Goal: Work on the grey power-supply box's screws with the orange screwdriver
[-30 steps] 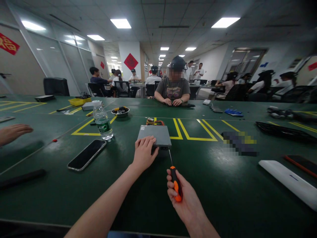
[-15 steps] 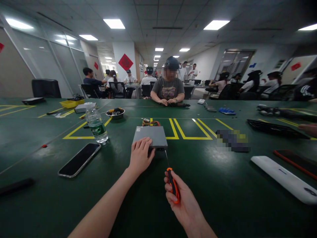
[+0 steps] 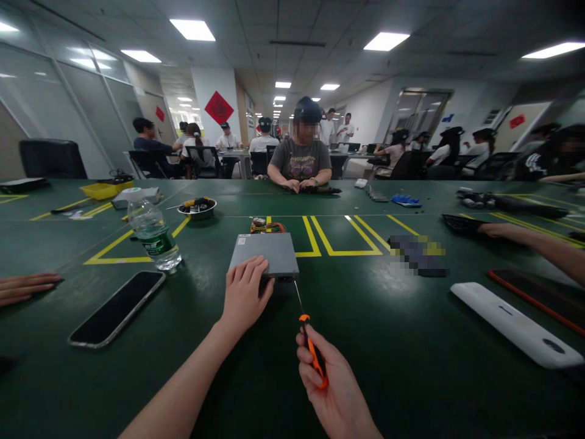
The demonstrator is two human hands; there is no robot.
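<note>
In front of me on the green table lies a grey metal computer power supply, with a bundle of coloured cables behind it. My left hand grips its near left part, fingers over the top and thumb at the front edge. A screwdriver with an orange and black handle is held in my right hand, fingers wrapped round the handle. Its thin shaft points up at the near face of the box, by the right corner. Whether the tip sits in a screw is too small to tell.
To the left stand a water bottle, a phone and a metal bowl of parts. Another person's hand rests at the far left. On the right are a white casing and someone's forearm. A person sits opposite.
The whole view has shifted, so things appear farther left. Another person's hand has come in at the left, and a forearm now reaches in at the right. My hands keep their holds.
</note>
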